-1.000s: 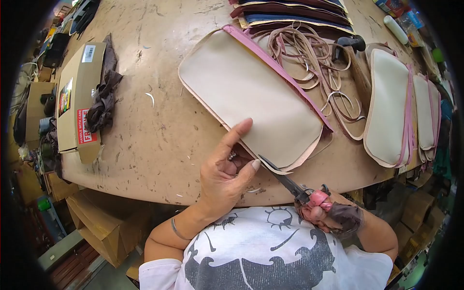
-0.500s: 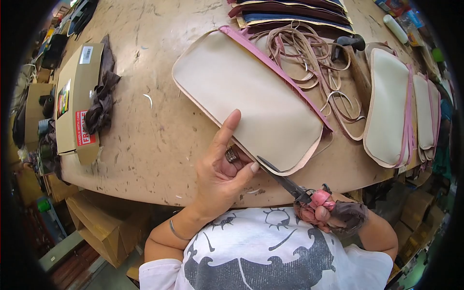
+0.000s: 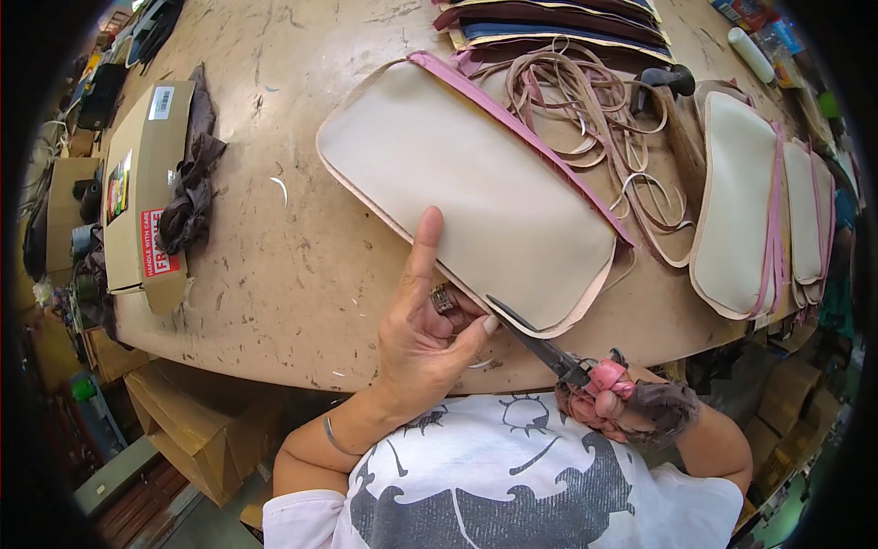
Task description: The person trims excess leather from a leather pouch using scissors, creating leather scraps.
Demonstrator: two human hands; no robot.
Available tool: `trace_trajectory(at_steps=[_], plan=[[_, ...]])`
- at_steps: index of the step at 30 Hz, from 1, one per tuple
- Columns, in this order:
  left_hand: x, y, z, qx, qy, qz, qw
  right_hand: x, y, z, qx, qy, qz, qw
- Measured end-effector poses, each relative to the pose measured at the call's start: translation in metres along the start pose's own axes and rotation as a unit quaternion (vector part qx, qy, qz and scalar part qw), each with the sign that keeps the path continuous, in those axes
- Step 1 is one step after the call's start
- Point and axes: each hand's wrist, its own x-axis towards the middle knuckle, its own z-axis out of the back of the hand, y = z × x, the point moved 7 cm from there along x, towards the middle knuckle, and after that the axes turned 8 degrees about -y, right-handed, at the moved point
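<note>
A cream padded panel (image 3: 476, 183) with a pink edge strip lies on the worn brown table (image 3: 302, 265). My left hand (image 3: 425, 334) grips its near edge, the index finger stretched up along the panel and a ring on one finger. My right hand (image 3: 608, 403), partly wrapped in dark cloth, is closed on the pink-padded handles of dark scissors (image 3: 540, 346). The scissor blades reach the panel's near edge, right beside my left thumb. A thin trimmed strip curls off the panel's lower right corner.
Several similar cream panels (image 3: 736, 201) lie at the right. Trimmed strips (image 3: 604, 119) are piled behind the panel, beside a dark tool (image 3: 668, 80). Stacked dark sheets (image 3: 558, 23) sit at the back. A cardboard box (image 3: 146, 183) and dark rags (image 3: 192, 192) lie left.
The panel has turned and slid a little to the left under my left hand. My index finger has straightened upward. The scissors stay at the near edge.
</note>
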Motion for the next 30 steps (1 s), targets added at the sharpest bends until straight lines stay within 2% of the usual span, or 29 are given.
trace_trajectory(at_steps=[6, 11, 13, 15, 18, 24, 27, 30], plan=[[-0.004, 0.003, -0.003, 0.013, 0.029, -0.005, 0.999, 0.006, 0.022, -0.006, -0.009, -0.014, 0.052, 0.999], [-0.005, 0.006, -0.001, 0.004, 0.017, 0.003, 1.0, 0.011, -0.017, 0.007, -0.014, 0.001, -0.035, 0.999], [-0.004, 0.005, -0.002, 0.002, 0.016, 0.001, 1.0, 0.01, -0.011, 0.004, -0.016, 0.006, -0.031, 0.999], [-0.005, 0.005, -0.003, 0.006, 0.021, 0.0, 1.0, 0.006, 0.014, -0.004, -0.022, -0.002, 0.02, 1.0], [-0.006, 0.004, -0.005, 0.0, 0.03, 0.001, 1.0, 0.009, 0.012, -0.006, 0.005, 0.005, 0.023, 1.0], [0.0, 0.002, 0.006, 0.051, 0.022, -0.002, 0.998, 0.013, -0.006, 0.004, -0.038, 0.015, 0.039, 0.998], [0.003, -0.004, 0.004, 0.002, 0.027, -0.004, 1.0, 0.006, 0.003, -0.003, 0.003, -0.015, -0.022, 1.0], [0.0, -0.005, 0.0, -0.002, 0.035, 0.002, 0.999, 0.007, 0.007, -0.004, -0.018, 0.018, -0.015, 1.0]])
